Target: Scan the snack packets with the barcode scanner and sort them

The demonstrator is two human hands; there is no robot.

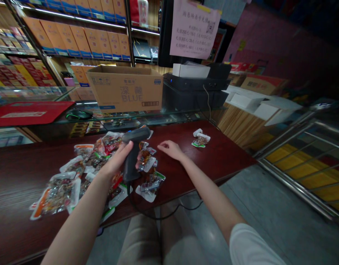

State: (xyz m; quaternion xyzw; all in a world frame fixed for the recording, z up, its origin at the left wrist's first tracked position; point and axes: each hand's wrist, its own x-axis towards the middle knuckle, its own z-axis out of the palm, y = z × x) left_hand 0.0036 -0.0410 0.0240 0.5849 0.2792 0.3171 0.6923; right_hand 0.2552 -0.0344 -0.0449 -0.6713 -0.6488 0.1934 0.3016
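Observation:
My left hand [122,156] is wrapped round the grip of a dark barcode scanner [132,162], whose head points right and whose cable hangs over the table edge. The scanner is held above a loose heap of clear vacuum-sealed snack packets [60,189]. Some packets lie under my left forearm, partly hidden. To the right of the scanner, my right hand [170,149] hovers low over the table, holding nothing, its fingers loosely bent and apart. Nearest to it are several small packets [148,162] at the heap's right side. Farther right, a few packets [201,138] lie apart.
Behind the dark red table [183,173] runs a glass counter with a cardboard box [127,90], a black mouse [79,115], a red mat [31,112] and a black machine [195,94]. A metal railing [304,165] stands right. The scanner cable [163,218] loops over my lap.

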